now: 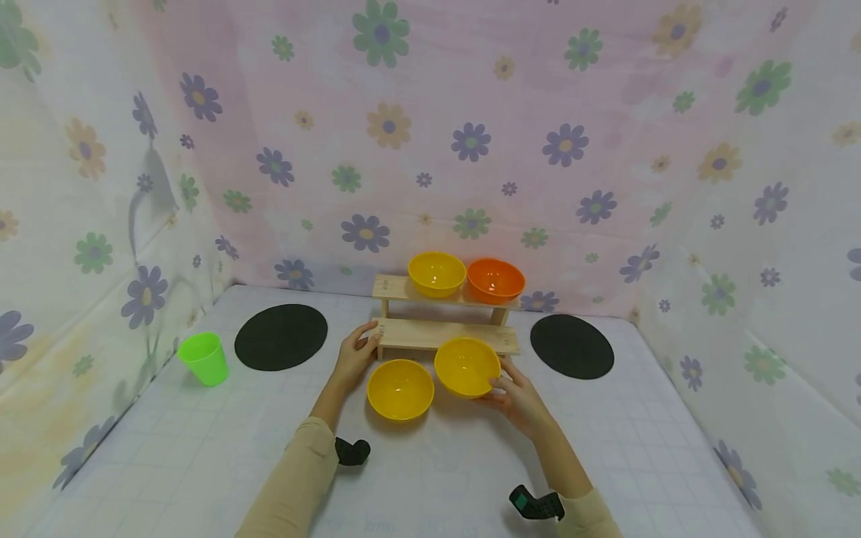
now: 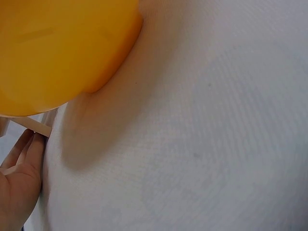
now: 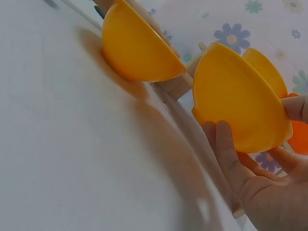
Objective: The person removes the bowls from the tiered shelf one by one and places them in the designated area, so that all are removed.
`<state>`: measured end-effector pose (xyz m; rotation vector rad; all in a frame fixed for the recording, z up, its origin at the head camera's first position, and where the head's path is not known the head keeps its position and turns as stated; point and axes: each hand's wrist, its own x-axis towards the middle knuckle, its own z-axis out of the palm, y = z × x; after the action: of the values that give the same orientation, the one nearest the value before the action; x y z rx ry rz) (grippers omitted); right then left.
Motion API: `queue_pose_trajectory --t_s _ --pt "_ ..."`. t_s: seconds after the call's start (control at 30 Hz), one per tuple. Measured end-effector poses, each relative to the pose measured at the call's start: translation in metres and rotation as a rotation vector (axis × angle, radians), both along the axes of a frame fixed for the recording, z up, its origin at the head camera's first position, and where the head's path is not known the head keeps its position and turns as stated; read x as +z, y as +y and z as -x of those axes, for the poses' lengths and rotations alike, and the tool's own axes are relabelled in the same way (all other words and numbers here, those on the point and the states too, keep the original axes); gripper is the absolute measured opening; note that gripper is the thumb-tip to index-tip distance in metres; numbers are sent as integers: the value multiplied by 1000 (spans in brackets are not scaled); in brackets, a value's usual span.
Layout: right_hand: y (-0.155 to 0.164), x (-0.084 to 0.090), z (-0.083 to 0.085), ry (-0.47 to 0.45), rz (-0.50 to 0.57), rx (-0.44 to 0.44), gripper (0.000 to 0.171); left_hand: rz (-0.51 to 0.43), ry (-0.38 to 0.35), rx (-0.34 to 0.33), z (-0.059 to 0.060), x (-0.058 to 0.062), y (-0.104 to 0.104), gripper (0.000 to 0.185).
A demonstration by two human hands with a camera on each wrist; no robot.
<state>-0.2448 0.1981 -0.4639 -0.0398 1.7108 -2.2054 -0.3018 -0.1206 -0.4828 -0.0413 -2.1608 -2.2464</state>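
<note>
My right hand (image 1: 523,400) holds a yellow bowl (image 1: 467,366) by its right side, thumb at the rim and fingers under the wall; the right wrist view shows the bowl (image 3: 240,101) tilted above the table. With its fingers at the left end of the lower step, my left hand (image 1: 355,357) grips a two-step wooden rack (image 1: 430,334). A second yellow bowl (image 1: 400,390) sits on the table in front of the rack, between my hands. On the upper step stand another yellow bowl (image 1: 437,273) and an orange bowl (image 1: 495,280), side by side.
A green cup (image 1: 205,359) stands at the far left of the white table (image 1: 430,486). One black round mat (image 1: 281,337) lies left of the rack and another black mat (image 1: 572,346) right of it. Flower-patterned cloth (image 1: 430,172) closes off the back and sides.
</note>
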Motion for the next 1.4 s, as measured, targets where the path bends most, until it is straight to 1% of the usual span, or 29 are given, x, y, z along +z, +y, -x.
queue_pose_trajectory --t_s 0.07,0.1,0.33,0.47,0.6,0.83,0.87,0.93,0.97,1.1,1.17,1.4 --pt "2 -2 -2 -1 -6 7 64 1 -1 -2 -2 2 0 43" --pt "2 -3 -3 0 -7 10 64 -4 -2 -3 -1 1 0 43" --pt "8 -9 -10 -12 -4 33 66 14 15 16 12 -20 -1 44" --pt "9 -12 -12 0 -31 42 66 17 19 28 15 -25 -1 44" --pt "10 -16 -14 3 -65 38 66 5 11 35 16 -25 -1 42" --pt "10 -23 -16 37 -45 92 64 -2 16 35 13 -23 0 44" --pt "10 -23 -17 38 -43 100 64 -7 15 34 13 -23 0 44" --pt "10 -24 -17 40 -47 112 64 -13 4 26 9 -17 0 44" --pt "10 -24 -18 39 -48 118 64 -11 4 26 8 -16 0 44" --pt "10 -26 -18 32 -47 128 64 0 -8 34 9 -17 0 43" --pt "10 -27 -19 34 -49 129 64 0 -6 47 12 -23 0 42" --pt "10 -30 -19 36 -73 114 63 -14 2 41 13 -23 1 43"
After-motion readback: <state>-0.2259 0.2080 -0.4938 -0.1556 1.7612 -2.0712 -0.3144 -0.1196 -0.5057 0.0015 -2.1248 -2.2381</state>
